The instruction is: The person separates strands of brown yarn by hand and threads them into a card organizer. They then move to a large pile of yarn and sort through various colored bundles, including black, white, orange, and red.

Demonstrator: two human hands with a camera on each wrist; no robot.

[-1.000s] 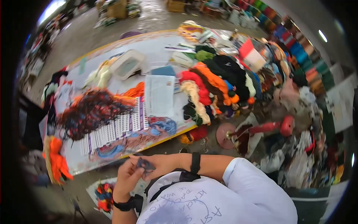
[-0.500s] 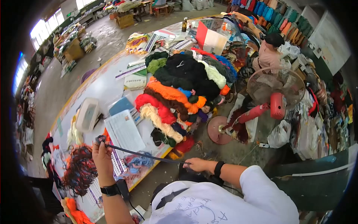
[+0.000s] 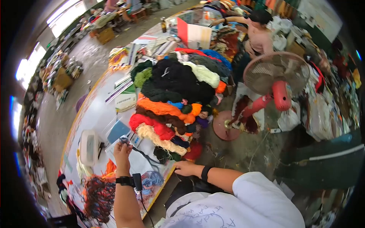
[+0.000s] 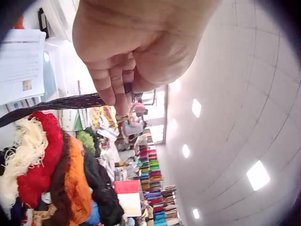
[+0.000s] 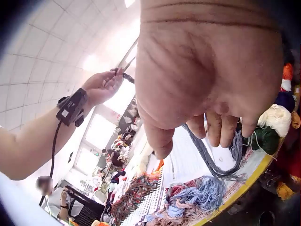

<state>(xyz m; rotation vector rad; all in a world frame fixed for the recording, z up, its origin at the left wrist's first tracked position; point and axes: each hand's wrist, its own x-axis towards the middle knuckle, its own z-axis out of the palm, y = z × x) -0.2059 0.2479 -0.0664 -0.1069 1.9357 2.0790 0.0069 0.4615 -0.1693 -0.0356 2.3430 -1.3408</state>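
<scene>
A dark grey skein of yarn [image 3: 146,154] stretches from my raised left hand [image 3: 123,154] down toward the table's near edge. In the left wrist view the left fingers [image 4: 106,87] are curled and pinch the skein's upper end, with the dark strands [image 4: 56,102] running off to the side. My right hand [image 3: 185,168] is at the yellow table edge, its fingers extended and holding nothing. Past its fingers, the right wrist view shows the skein's lower looped end [image 5: 214,165] beside a pile of blue and pink yarn [image 5: 200,197].
Heaped yarn in black [image 3: 173,79], orange and red covers the table [image 3: 97,110] ahead. A printed sheet [image 3: 138,163] and a clear plastic box [image 3: 89,146] lie on the left side. A pink standing fan [image 3: 279,91] is on the right, with a seated person [image 3: 259,34] behind it.
The hands were together with the yarn bunched, then drew it out taut between them. Now the right hand has let go, and the skein hangs from the left. The view has turned right.
</scene>
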